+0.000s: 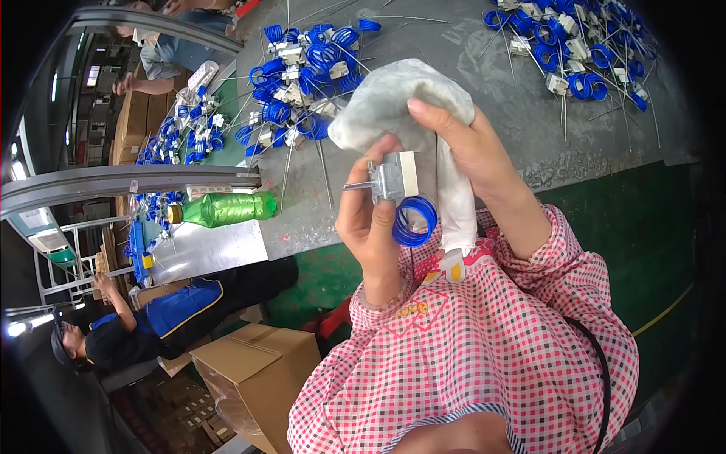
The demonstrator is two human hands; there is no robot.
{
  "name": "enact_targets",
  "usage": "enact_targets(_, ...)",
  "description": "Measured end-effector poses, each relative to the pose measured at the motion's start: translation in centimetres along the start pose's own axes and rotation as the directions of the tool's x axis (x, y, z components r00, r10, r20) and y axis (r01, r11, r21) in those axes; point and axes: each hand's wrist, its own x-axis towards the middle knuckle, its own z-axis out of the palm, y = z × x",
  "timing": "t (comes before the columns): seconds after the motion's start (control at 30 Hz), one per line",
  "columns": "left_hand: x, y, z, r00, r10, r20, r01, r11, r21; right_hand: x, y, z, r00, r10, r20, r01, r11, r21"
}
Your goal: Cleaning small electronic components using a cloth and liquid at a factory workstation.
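Our left hand (372, 240) pinches a boxy grey-metal-and-cream component (393, 178) with a blue coil (414, 233), just below the soft white cloth (389, 94) our right hand (484, 155) grips; probably light, stiff-bodied, springy-coiled, best held by its casing.

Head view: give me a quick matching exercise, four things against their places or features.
1. Crumpled white cloth
2. Grey metal-and-cream block with blue coil
3. Green plastic bottle
4. Brown cardboard box

A. Yellow cap
B. In the left hand
C. Below the bottle in the picture
D. In the right hand

Pairs: 1-D, 2-B, 3-A, 4-C.
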Motion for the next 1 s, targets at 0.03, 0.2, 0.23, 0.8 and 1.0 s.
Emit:
enact_targets(0.03,0.0,0.0,0.0,1.0,0.0,-0.005,-0.001,0.999,-0.043,0.0,0.1,0.0,0.999,-0.024,-0.022,0.024,0.999,-0.033)
enact_targets(0.2,0.1,0.3,-1.0,0.997,-0.049,-0.065,0.038,0.985,-0.169,0.4,0.4,-0.6,0.994,0.086,-0.062,-0.075,0.984,0.163)
enact_targets(0.23,0.1,0.2,-1.2,0.997,-0.049,-0.067,0.037,0.985,-0.17,0.6,0.2,-0.9,0.98,0.196,-0.018,-0.177,0.914,0.366)
enact_targets(0.8,1.3,1.0,-0.7,0.943,-0.281,-0.178,0.196,0.903,-0.383,-0.6,0.3,-2.3,1.0,0.007,-0.027,0.005,0.909,0.418)
enact_targets(1.0,2.0,1.9,-0.6,0.993,-0.105,-0.059,0.094,0.981,-0.169,-0.6,-0.2,-2.0,0.999,0.014,-0.052,0.016,0.845,0.534)
